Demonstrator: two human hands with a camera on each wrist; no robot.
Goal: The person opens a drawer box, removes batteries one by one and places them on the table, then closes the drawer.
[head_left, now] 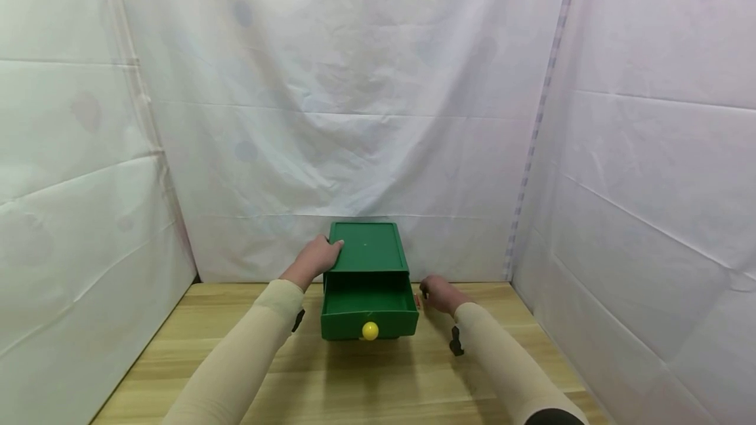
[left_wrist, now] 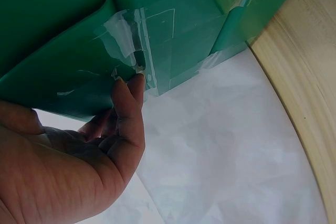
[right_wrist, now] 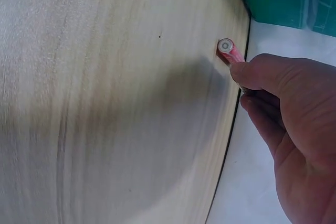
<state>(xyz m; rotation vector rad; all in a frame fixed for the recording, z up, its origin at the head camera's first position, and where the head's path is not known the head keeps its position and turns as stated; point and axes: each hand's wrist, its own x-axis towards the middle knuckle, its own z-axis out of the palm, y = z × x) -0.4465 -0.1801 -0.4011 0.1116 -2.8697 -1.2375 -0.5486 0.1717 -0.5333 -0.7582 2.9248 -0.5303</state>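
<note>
A green plastic drawer box (head_left: 367,245) stands at the back of the table, its drawer (head_left: 348,325) pulled out toward me. The drawer front carries a round yellow knob (head_left: 370,330). My left hand (head_left: 317,256) grips the box's left edge, thumb on top. In the left wrist view, its bent fingers touch the side, where clear tape (left_wrist: 157,51) is stuck. To the right of the box, my right hand (head_left: 441,294) pinches a red battery (right_wrist: 231,52) between thumb and fingers, low over the table near its back edge. The visible part of the drawer's inside shows bare green.
The wooden table (head_left: 218,333) is bounded by a white cloth (head_left: 354,117) hanging behind it, with more white sheets on the left and right. Dark straps sit on both wrists. The box stands close to the back cloth.
</note>
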